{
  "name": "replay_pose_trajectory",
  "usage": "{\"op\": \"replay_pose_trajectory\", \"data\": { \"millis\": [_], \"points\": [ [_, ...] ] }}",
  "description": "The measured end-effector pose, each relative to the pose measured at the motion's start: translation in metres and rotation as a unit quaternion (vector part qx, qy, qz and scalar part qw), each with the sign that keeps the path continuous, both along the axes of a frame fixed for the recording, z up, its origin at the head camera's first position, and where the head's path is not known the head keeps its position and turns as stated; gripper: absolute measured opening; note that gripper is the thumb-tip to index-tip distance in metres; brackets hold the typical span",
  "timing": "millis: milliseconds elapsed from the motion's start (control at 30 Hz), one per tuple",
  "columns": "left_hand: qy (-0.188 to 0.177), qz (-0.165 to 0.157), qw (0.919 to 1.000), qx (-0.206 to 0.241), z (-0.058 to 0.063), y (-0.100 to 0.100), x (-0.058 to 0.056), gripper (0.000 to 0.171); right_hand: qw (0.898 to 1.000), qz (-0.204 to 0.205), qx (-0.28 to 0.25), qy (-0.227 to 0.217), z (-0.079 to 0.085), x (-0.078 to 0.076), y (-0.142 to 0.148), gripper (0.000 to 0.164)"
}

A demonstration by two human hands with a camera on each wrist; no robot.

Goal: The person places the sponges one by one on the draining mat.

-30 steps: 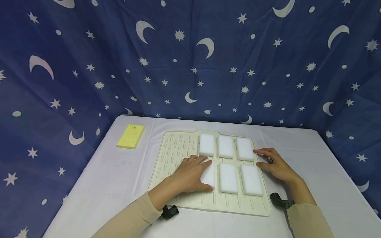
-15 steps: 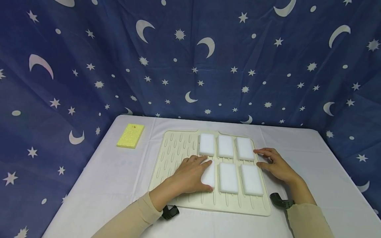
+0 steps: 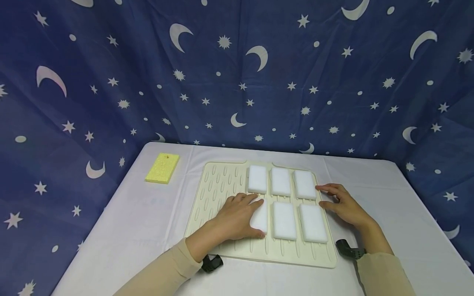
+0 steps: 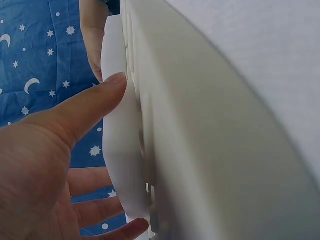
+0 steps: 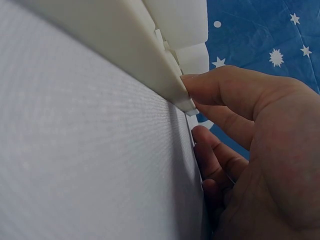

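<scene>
My left hand (image 3: 237, 218) spans a white sponge (image 3: 261, 220) at the front left of two rows of white sponges. Its thumb is at the near end and its fingers are at the far end, and the palm hides part of the block. All these sponges lie on a cream ribbed drying mat (image 3: 281, 255). My right hand (image 3: 343, 206) rests at the mat's right edge, fingers relaxed, beside the back-right sponge (image 3: 305, 185) and the front-right sponge (image 3: 313, 223). In the right wrist view its thumb (image 5: 202, 86) touches the mat's rim.
A yellow sponge (image 3: 162, 168) lies on the white tablecloth (image 3: 122, 230) at the back left. Bare ribs of the mat show left of the white sponges. A blue curtain (image 3: 207, 70) with moons and stars hangs behind the table. Black camera mounts sit at both wrists.
</scene>
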State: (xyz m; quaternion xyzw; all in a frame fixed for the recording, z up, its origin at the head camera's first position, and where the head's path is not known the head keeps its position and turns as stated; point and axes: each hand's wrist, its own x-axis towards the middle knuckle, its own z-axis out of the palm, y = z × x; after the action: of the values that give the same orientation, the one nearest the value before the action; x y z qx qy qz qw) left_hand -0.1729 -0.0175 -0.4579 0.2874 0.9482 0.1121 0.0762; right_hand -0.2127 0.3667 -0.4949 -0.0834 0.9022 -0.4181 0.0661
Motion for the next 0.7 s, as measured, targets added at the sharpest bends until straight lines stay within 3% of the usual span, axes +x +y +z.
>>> {"op": "replay_pose_trajectory", "data": {
  "millis": [700],
  "points": [
    [0.006, 0.004, 0.9999, 0.011, -0.0003, -0.0001, 0.0017, 0.096, 1.000, -0.001, -0.002, -0.001, 0.0004, -0.0006, -0.0016, 0.055]
  ]
}}
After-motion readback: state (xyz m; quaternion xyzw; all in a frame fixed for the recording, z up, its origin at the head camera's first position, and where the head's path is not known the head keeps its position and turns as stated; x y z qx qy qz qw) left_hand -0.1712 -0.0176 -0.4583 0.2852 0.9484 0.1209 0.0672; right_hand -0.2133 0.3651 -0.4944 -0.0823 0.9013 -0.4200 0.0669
